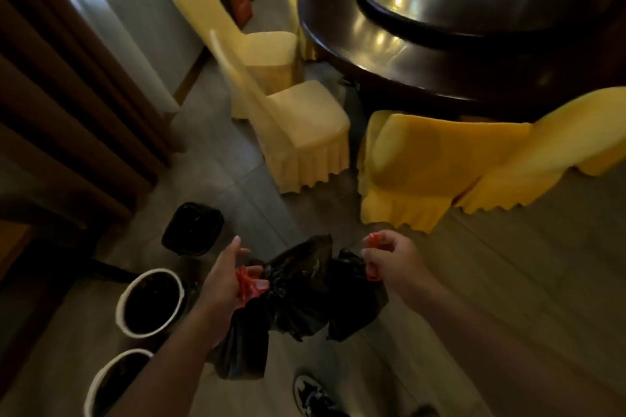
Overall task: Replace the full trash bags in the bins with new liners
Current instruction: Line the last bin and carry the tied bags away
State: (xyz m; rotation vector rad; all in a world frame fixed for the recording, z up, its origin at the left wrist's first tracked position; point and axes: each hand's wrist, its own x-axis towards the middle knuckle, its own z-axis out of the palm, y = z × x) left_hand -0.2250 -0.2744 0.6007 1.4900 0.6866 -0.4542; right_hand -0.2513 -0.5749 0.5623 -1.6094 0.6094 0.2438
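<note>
A black trash bag (pixel 301 294) with red drawstrings hangs between my hands above the floor. My left hand (pixel 223 277) holds the left red drawstring (pixel 247 284), with its index finger sticking out. My right hand (pixel 393 264) pinches the right red drawstring (pixel 372 243) and pulls it outward. At the lower left stand two round white-rimmed bins (pixel 118 311) (pixel 88 393), each with a black liner inside. A black-lined bin (pixel 193 228) sits on the floor just beyond them.
Yellow-covered chairs (pixel 305 142) (pixel 423 172) ring a dark round table (pixel 440 53) ahead and to the right. A wooden door frame and wall (pixel 67 94) run along the left. My shoe (pixel 315 396) shows at the bottom. Grey tiled floor lies to the right.
</note>
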